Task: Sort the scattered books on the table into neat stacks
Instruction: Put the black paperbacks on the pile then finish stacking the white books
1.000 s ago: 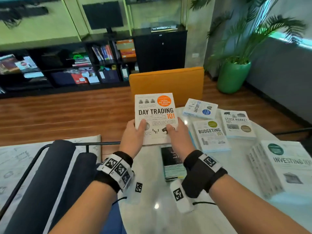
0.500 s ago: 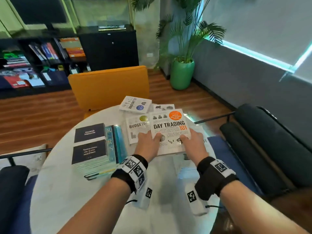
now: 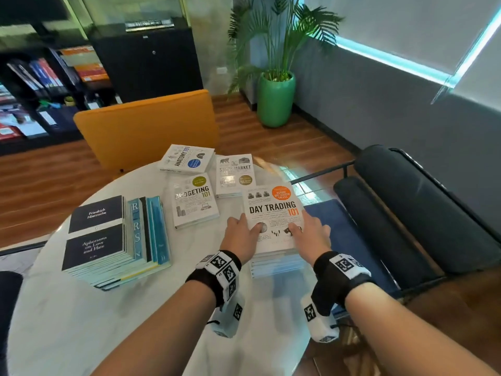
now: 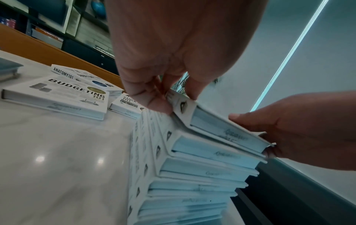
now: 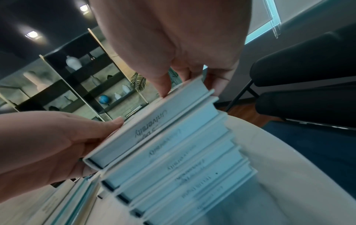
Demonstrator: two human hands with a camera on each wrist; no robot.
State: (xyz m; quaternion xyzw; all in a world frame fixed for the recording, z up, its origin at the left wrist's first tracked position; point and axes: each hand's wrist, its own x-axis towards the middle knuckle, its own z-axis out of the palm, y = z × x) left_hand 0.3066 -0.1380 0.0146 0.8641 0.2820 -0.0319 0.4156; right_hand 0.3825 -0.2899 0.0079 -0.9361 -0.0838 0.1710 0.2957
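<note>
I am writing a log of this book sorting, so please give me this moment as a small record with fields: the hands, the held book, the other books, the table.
left hand: grips the near left corner of the Day Trading 101 book
right hand: grips its near right corner
held book: cover up, on top of the white stack near the right table edge
loose books: Budgeting 101, Stock Market 101, Anatomy 101, each flat on the table
dark stack: at left, Nietzsche book on top
table: round, white
</note>
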